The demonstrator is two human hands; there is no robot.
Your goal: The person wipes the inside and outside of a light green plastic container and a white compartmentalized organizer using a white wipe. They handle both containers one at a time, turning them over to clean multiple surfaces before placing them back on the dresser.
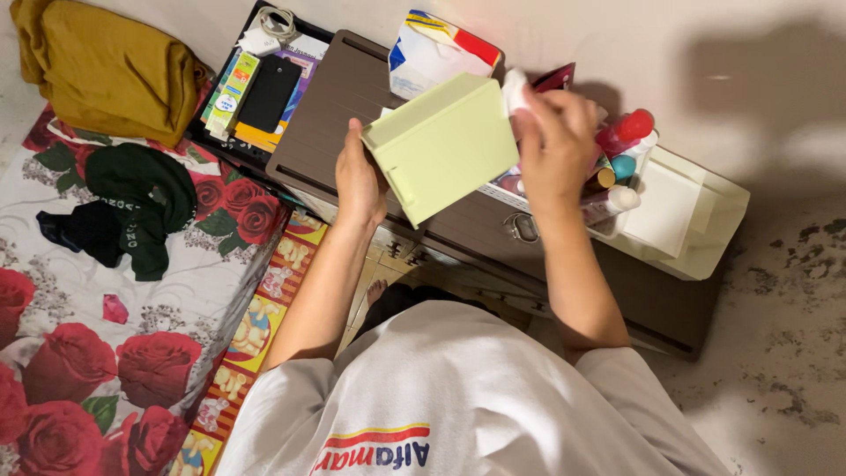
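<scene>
Item: pale green plastic box (445,145), held tilted above the brown folding table (335,115), in front of our chest. Our left hand (359,176) grips its near left edge; the fingers go behind the box and we cannot see them. Our right hand (551,141) is closed around a small white cloth (514,88) pressed to the box's upper right corner; most of the cloth is hidden in the fist.

Hidden or cut off: the box covers the middle of the table, and our arms and white shirt (458,397) cover its near edge. The inside of the box does not show.

Packages: a white carton with blue, red and yellow patches (432,48) stands at the table's far edge, its lower part behind the box. A dark red flat packet (557,78) shows only a corner beside it. In the white tray (679,211) to the right stand bottles, partly behind our wrist: one with a red cap (627,128), one with a teal cap (623,166), one white tube (612,201); their labels are too small to make out.

At the far left of the table lies a black tray (256,150) with a green-and-white box (231,92), a black phone (269,92), a white charger with cable (269,31).

Left: rose-print sheet (106,353), dark green garment (132,207), mustard cloth (106,66).
</scene>
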